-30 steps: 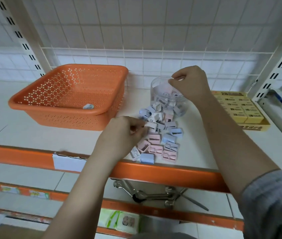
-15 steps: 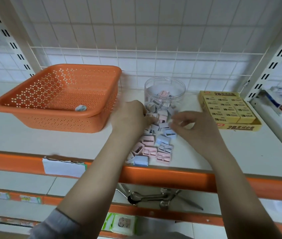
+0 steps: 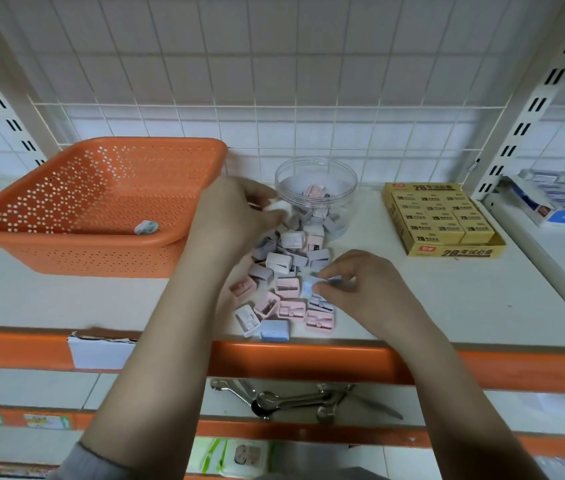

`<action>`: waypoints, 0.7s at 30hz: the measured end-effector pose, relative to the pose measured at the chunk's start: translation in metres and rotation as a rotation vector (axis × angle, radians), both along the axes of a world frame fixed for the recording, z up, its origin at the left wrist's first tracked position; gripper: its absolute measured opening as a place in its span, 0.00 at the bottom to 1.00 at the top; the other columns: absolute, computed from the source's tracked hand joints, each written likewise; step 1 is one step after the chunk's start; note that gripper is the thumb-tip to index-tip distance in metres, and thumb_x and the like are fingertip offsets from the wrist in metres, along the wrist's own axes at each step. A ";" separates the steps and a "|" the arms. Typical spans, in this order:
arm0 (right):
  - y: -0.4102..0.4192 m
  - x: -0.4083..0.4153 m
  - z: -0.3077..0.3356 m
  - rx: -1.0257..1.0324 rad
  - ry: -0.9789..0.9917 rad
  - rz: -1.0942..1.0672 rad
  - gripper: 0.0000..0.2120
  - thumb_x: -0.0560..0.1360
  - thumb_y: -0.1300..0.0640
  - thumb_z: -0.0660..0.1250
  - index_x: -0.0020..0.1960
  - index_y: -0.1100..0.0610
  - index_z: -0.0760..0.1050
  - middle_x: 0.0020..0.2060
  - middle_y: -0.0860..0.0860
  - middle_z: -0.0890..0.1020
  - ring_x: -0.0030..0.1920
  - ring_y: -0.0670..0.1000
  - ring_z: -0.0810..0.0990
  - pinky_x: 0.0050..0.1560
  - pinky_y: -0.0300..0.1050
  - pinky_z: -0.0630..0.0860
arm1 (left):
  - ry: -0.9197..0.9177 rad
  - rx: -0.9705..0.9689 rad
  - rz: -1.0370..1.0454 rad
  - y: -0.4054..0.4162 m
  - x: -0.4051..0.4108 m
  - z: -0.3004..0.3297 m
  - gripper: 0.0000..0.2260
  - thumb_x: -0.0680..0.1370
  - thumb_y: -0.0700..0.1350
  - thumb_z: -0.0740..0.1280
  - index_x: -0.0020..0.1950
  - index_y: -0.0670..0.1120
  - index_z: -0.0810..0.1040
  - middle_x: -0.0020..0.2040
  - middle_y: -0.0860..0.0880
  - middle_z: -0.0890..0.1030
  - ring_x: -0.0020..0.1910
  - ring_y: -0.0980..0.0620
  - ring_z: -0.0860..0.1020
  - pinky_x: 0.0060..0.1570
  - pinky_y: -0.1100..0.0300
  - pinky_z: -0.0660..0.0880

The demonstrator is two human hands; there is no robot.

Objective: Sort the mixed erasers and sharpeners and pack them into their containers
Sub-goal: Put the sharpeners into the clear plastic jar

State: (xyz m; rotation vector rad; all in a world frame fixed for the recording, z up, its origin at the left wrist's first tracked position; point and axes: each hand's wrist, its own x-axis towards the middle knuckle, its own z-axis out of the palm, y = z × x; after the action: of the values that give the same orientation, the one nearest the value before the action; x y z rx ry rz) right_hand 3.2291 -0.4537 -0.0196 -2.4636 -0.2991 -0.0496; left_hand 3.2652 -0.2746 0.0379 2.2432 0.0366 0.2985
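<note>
A heap of small pink, blue and white sharpeners (image 3: 288, 271) lies on the white shelf in front of a clear round jar (image 3: 315, 188) that holds several more. My left hand (image 3: 236, 216) is raised beside the jar's left wall and pinches a white sharpener (image 3: 279, 206). My right hand (image 3: 360, 289) rests at the heap's right side and pinches a light blue sharpener (image 3: 310, 285). A yellow box of erasers (image 3: 440, 220) stands to the right of the jar.
An orange perforated basket (image 3: 77, 209) sits at the left with one small wrapped piece (image 3: 146, 227) inside. The orange shelf edge (image 3: 308, 362) runs along the front. Wire grid panels back the shelf. Boxed goods (image 3: 558, 199) lie at the far right, metal tools (image 3: 295, 400) on the shelf below.
My right hand came down from the jar to the heap and took a blue sharpener. My left hand rose from the heap toward the jar with a white sharpener.
</note>
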 end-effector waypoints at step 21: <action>-0.018 0.003 0.012 0.367 -0.158 -0.164 0.04 0.71 0.54 0.72 0.46 0.48 0.81 0.38 0.41 0.81 0.37 0.41 0.75 0.38 0.26 0.68 | -0.137 0.099 -0.057 -0.005 0.047 0.009 0.09 0.74 0.43 0.70 0.53 0.45 0.81 0.39 0.54 0.78 0.35 0.61 0.74 0.35 0.73 0.69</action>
State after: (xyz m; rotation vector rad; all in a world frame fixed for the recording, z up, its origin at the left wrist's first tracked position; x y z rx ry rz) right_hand 3.2324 -0.4718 -0.0076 -2.1159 -0.1392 -0.3403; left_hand 3.3125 -0.2797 0.0465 2.3112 -0.1169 0.4310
